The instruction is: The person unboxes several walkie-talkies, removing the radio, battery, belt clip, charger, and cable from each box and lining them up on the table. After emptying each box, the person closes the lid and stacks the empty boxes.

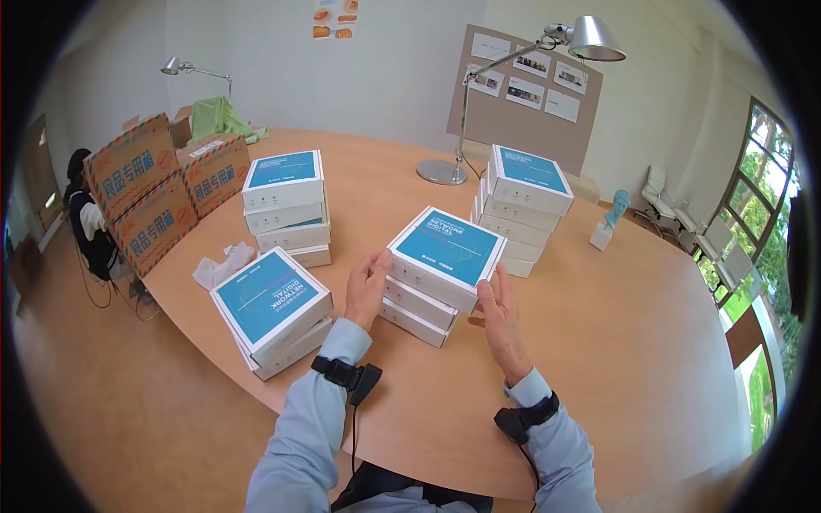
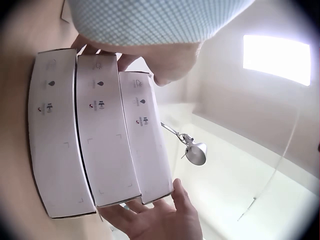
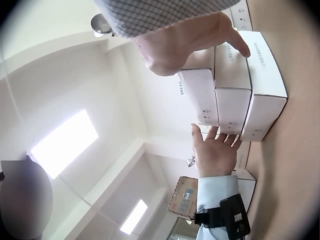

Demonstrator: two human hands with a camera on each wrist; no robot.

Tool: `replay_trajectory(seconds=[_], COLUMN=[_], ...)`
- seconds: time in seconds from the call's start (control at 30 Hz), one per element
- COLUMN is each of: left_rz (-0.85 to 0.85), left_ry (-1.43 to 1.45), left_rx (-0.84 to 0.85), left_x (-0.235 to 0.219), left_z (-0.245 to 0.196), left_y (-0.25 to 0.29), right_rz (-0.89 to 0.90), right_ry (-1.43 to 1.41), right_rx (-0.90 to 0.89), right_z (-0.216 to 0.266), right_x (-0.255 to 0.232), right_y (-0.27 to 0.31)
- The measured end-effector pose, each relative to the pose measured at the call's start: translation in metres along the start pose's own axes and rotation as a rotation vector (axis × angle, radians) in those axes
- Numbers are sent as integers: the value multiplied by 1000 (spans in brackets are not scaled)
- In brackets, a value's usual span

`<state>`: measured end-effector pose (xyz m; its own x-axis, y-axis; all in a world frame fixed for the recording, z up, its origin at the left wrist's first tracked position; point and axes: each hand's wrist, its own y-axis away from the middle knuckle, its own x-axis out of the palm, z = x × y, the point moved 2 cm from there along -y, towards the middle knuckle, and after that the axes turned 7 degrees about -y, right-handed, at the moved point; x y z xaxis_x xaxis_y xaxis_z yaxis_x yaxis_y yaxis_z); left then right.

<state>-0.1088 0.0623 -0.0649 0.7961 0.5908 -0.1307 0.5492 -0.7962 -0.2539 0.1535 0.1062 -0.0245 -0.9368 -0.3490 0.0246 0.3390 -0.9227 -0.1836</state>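
A stack of three white cardboard boxes stands before me in the head view, its top box (image 1: 446, 248) bearing a teal label that reads "NETWORK DIGITAL". My left hand (image 1: 368, 289) rests along the left side of the stack, thumb up by the top box. On the opposite side, the right hand (image 1: 501, 327) has its fingers extended against the stack near the top box's corner. Both wrist views show the hands flanking the three boxes; in the left wrist view the middle box (image 2: 102, 135) lies between two others, their edges slightly offset. Parts of the fingers are hidden behind the boxes.
Left of the stack sit two more boxes (image 1: 272, 299), with crumpled white paper (image 1: 224, 267) behind. Taller box stacks stand at back left (image 1: 286, 192) and back right (image 1: 528, 184). A desk lamp (image 1: 443, 171), brown cartons (image 1: 141, 188) and a small teal bust (image 1: 619, 208) are farther off.
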Motion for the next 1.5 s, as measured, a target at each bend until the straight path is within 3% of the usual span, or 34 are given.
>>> replay_trajectory(seconds=[0.13,0.3,0.43,0.6,0.83,0.9,1.0,1.2,1.33,1.4,1.5], left_rz=[-111,-251,-238,-239,-272,-154,-207,-333,-387,-494,-555], left_ry=[-151,-92,-41,-89,49,149,200,134,206,7,-101], left_rx=[35,261,274,160,24,-127,-133,-88,-89,-96,-103], left_x=[10,10,14,12,4,5,9,10,11,11,16], left_z=[-16,-51,-44,-25,2,-7,-20,10,29,46,58], left_y=[16,33,33,29,16,21,28,20,4,-12,-29], right_rz=[14,7,-3,-18,66,47,127,132,197,230,198], right_ry=[-146,-163,-177,-98,-23,-166,-227,-303,-328,-306,-89], right_rx=[60,-79,-134,30,124,256,260,220,221,248,376], right_z=[14,43,47,16,14,6,-4,-20,-58,-69,-21], right_x=[16,12,6,4,11,16,19,35,48,58,79], right_y=[2,7,6,-1,6,6,-1,-36,-97,-126,-121])
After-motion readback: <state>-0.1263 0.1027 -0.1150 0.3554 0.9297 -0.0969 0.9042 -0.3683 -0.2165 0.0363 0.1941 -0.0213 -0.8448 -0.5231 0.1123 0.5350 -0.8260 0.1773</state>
